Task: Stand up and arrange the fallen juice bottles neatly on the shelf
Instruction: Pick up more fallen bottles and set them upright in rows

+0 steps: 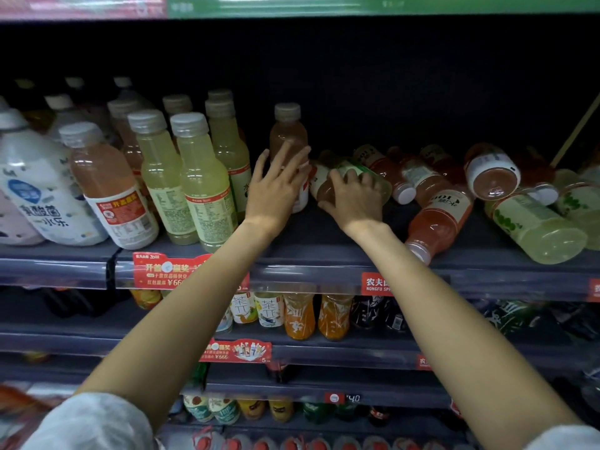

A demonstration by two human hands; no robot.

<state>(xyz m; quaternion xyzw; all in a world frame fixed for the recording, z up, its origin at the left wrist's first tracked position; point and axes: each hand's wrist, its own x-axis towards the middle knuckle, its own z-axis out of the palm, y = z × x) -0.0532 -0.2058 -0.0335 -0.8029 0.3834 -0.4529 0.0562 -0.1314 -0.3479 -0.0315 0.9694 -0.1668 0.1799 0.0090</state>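
Note:
A pink juice bottle (288, 131) stands upright mid-shelf; my left hand (276, 183) is spread in front of it, fingers straight, touching its label. Just to its right, my right hand (354, 199) grips a fallen bottle (328, 177) with brownish-pink juice, lying on its side. Further right, several more bottles lie toppled: a pink one (438, 219) with its cap toward the shelf edge, a pale green one (535, 228), and a pink one (492, 172) showing its bottom. Upright pale yellow bottles (204, 180) and a pink bottle (107, 186) stand to the left.
A white yoghurt-drink bottle (39, 190) stands at far left. The shelf's front rail (308, 277) carries red price tags. Lower shelves hold tea and orange drink bottles (298, 316). The back of the shelf above the fallen bottles is dark.

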